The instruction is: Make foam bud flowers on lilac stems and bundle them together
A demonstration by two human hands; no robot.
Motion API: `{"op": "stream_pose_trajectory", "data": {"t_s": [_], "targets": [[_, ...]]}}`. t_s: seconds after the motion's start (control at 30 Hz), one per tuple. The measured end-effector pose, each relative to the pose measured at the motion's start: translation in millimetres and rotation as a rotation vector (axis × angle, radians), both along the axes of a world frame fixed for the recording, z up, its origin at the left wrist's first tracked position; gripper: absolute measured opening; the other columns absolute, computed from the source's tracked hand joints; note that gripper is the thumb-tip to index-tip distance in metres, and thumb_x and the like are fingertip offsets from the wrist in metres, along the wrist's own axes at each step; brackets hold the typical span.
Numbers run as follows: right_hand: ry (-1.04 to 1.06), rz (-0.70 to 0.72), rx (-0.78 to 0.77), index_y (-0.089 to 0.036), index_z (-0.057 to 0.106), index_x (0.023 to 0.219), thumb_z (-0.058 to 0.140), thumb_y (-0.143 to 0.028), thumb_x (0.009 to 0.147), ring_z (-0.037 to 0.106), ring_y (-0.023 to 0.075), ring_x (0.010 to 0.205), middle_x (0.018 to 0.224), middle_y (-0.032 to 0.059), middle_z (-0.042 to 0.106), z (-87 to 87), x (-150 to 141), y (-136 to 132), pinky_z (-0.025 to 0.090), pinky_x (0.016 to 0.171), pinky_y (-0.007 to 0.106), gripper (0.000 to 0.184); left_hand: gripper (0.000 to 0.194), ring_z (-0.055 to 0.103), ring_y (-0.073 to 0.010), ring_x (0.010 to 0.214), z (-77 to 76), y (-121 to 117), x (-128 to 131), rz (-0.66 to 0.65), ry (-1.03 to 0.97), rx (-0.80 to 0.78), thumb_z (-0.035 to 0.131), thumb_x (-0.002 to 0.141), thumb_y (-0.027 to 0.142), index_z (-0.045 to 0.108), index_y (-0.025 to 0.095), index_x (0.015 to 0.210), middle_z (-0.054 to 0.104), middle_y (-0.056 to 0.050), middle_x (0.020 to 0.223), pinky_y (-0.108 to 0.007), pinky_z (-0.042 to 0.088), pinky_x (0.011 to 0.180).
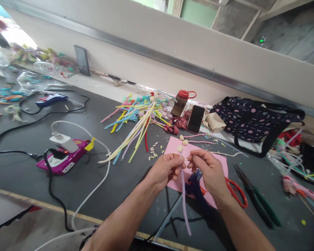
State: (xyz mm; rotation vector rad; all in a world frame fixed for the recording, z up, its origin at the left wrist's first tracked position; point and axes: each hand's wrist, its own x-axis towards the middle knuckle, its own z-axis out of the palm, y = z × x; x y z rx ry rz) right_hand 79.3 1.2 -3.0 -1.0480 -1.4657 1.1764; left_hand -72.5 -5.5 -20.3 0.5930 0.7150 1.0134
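My left hand pinches a lilac fuzzy stem, which looks like a pipe cleaner and hangs down toward the table's front edge. A cream flower-like tuft shows at its top, just above my fingers. My right hand is close beside it, thumb and fingers pinched together at a small pale bit between the hands, too small to name. Under my hands lies a pink sheet. On it, partly covered by my right hand, is a dark blue tool that looks like a glue gun.
Red-handled scissors and green-handled pliers lie right. A heap of coloured stems and small cut pieces are left of the sheet. Behind stand a bottle, phone and bag. A purple power strip trails cables.
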Motion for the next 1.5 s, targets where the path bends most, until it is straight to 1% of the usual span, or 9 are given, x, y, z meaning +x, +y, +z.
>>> {"op": "stream_pose_trajectory", "data": {"t_s": [0.1,0.27,0.5,0.73,0.9,1.17,1.3,1.4,1.5], "targets": [[0.007,0.025,-0.018,-0.019,0.059,0.090,0.055,-0.022,0.082,0.058,0.0109,0.062,0.075,-0.0003,0.063,-0.7,0.2,0.9,0.045,0.052,0.022,0.009,0.023,0.037,-0.0009,0.033,0.6,-0.1,-0.4,0.008,-0.015,0.001,0.067,0.068,0.031,0.058,0.011,0.064,0.056,0.002,0.053,-0.014,0.027,0.032],[-0.039,0.091,-0.032,-0.019,0.060,0.088,0.060,-0.023,0.079,0.058,0.0103,0.059,0.070,-0.0014,0.062,-3.3,0.5,-0.9,0.044,0.051,0.020,0.010,0.021,0.036,-0.0015,0.032,2.8,-1.1,0.3,0.008,0.009,0.010,0.065,0.070,0.031,0.058,0.011,0.065,0.053,0.003,0.048,-0.014,0.027,0.032],[-0.149,0.075,-0.027,-0.017,0.060,0.079,0.057,-0.025,0.081,0.053,0.0088,0.052,0.061,-0.0024,0.058,-2.0,0.6,-0.5,0.042,0.049,0.020,0.009,0.022,0.036,-0.0021,0.031,2.6,-3.8,0.8,0.005,0.088,0.092,0.062,0.073,0.033,0.057,0.013,0.065,0.049,0.006,0.043,-0.014,0.030,0.034],[-0.041,0.210,-0.175,-0.018,0.056,0.077,0.055,-0.031,0.082,0.043,0.0061,0.041,0.052,-0.0054,0.051,-5.3,5.2,1.8,0.036,0.041,0.017,0.014,0.022,0.036,-0.0020,0.029,7.2,-5.7,-2.4,-0.053,0.105,0.097,0.061,0.074,0.033,0.055,0.014,0.066,0.046,0.007,0.040,-0.014,0.029,0.033],[0.032,0.286,-0.234,-0.018,0.055,0.077,0.056,-0.033,0.081,0.043,0.0054,0.038,0.053,-0.0046,0.054,-10.7,8.9,5.2,0.032,0.038,0.016,0.016,0.022,0.035,-0.0019,0.029,5.9,-5.4,-1.0,-0.077,0.091,0.093,0.062,0.074,0.034,0.054,0.014,0.066,0.049,0.006,0.043,-0.014,0.030,0.032],[-0.025,0.178,-0.180,-0.017,0.056,0.073,0.056,-0.033,0.080,0.041,0.0058,0.040,0.051,-0.0053,0.050,-6.2,1.2,2.7,0.033,0.038,0.017,0.017,0.022,0.034,-0.0025,0.027,5.7,-3.8,0.1,-0.026,0.110,0.056,0.062,0.073,0.032,0.054,0.014,0.064,0.047,0.007,0.038,-0.014,0.029,0.032],[-0.098,0.131,-0.136,-0.016,0.059,0.075,0.060,-0.033,0.076,0.043,0.0066,0.045,0.059,-0.0030,0.054,-2.6,-1.0,1.7,0.036,0.041,0.018,0.016,0.022,0.036,-0.0034,0.027,8.8,-3.8,-0.2,0.002,0.120,0.060,0.064,0.070,0.032,0.053,0.014,0.063,0.047,0.006,0.038,-0.015,0.030,0.032],[-0.124,0.125,-0.132,-0.017,0.059,0.072,0.060,-0.030,0.076,0.043,0.0066,0.045,0.059,-0.0029,0.056,-1.0,-1.4,1.5,0.035,0.041,0.018,0.014,0.023,0.035,-0.0031,0.027,10.0,-4.6,-0.3,0.015,0.122,0.067,0.066,0.069,0.031,0.052,0.014,0.062,0.048,0.006,0.038,-0.015,0.030,0.032],[-0.081,0.175,-0.166,-0.017,0.059,0.071,0.059,-0.027,0.076,0.041,0.0058,0.041,0.053,-0.0051,0.052,-0.8,-0.8,1.0,0.032,0.038,0.017,0.011,0.023,0.034,-0.0026,0.028,9.2,-5.4,-0.5,0.004,0.107,0.075,0.067,0.069,0.031,0.052,0.015,0.063,0.048,0.007,0.039,-0.014,0.029,0.032]]}}
